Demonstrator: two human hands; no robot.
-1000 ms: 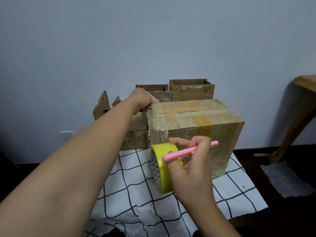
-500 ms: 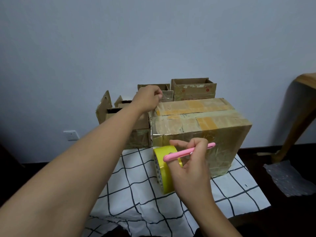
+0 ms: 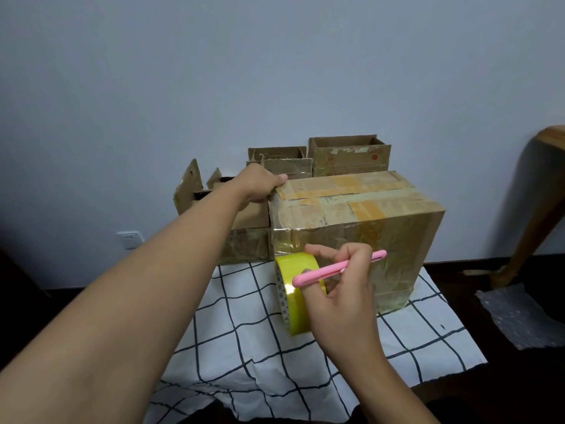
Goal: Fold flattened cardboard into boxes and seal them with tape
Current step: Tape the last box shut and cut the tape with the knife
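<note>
A large closed cardboard box [image 3: 360, 215], patched with old yellow and clear tape, stands on a checked white cloth [image 3: 253, 338]. My left hand [image 3: 260, 185] grips its top left corner, fingers curled over the edge. My right hand [image 3: 342, 295] holds a yellow tape roll [image 3: 293, 292] against the box's front face and a pink cutter pen [image 3: 336, 268] between its fingers. A strip of clear tape runs from the roll up the box's left front edge.
Several smaller open cardboard boxes [image 3: 348, 157] stand behind and left of the big one, against the wall. A wall socket [image 3: 130, 239] is low on the left. A wooden table leg [image 3: 532, 215] and a sheet of bubble wrap [image 3: 526, 316] lie at the right.
My left hand slid along the top left corner of the box toward its top face. The right hand with roll and pen has hardly moved.
</note>
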